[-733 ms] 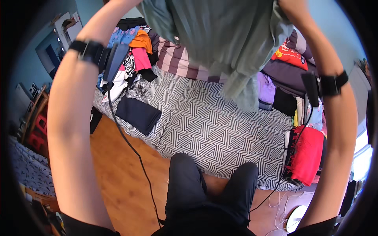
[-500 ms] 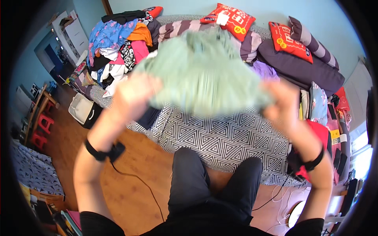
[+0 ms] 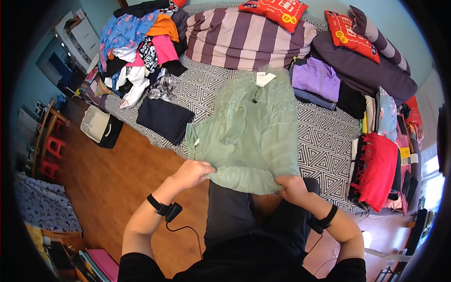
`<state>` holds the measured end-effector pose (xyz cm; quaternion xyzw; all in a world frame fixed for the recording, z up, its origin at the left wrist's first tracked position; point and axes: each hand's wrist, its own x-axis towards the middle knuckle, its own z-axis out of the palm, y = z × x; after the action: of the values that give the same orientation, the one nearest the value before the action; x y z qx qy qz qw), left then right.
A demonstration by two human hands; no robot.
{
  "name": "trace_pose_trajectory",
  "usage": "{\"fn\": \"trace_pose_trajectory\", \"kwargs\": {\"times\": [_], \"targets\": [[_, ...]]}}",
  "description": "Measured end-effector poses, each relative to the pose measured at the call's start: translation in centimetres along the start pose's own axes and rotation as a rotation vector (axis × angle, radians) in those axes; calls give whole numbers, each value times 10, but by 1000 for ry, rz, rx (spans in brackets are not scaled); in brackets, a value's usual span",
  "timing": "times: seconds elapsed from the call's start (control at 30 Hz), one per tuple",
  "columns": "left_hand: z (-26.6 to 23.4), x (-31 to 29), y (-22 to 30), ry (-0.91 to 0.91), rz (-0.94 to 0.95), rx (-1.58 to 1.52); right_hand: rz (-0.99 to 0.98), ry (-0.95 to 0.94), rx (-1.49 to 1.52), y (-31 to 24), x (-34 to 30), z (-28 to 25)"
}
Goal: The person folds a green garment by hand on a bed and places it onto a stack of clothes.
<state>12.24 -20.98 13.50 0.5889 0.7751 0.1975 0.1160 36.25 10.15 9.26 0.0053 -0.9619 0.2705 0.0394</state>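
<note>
Pale green, sheer-looking fabric, and there's a lot of it: a light ruffle-edged garment (image 3: 249, 136) lies spread across the black-and-white triangle-patterned cover (image 3: 324, 141), neck end away from the person, gathered hem toward the lap. The white paper tags (image 3: 265, 79) sit up by the neckline. Both hands are closed on the cloth, left hand (image 3: 190, 175) pinching the hem near its left corner, right hand (image 3: 293, 189) gripping the right one. My guess is they're set that wide because stuff this floppy would bunch up with one grip in the middle, and the cover takes the weight of the rest. Fingers look curled under, so I can't tell exactly where the tips are. Pose-wise, elbows are bent and out to the sides, forearms angling inward, hands low just above the dark-trousered knees (image 3: 228, 211). A folded navy cloth rectangle (image 3: 165, 120) lies left of the garment, with a loose multicoloured clothes heap (image 3: 141, 47) behind it. Neatly folded purple clothing (image 3: 315, 81) and a bright red fringed cloth (image 3: 379, 171) sit over on the right, probably parked there to leave the middle for spreading.
</note>
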Motion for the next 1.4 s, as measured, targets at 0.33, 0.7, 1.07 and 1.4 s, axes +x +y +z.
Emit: {"fn": "trace_pose_trajectory", "kwargs": {"times": [0.33,0.7,1.07,1.4], "targets": [[-36,-19,49,-40,35,-28,-75,-95,70,-45,-34,-43],[-100,70,6,-300,58,-258,90,-310,262,-20,53,-124],[-68,272,-134,274,-150,249,368,156,-563,115,272,-136],[123,120,-166,146,-674,190,527,206,-409,193,152,44]]}}
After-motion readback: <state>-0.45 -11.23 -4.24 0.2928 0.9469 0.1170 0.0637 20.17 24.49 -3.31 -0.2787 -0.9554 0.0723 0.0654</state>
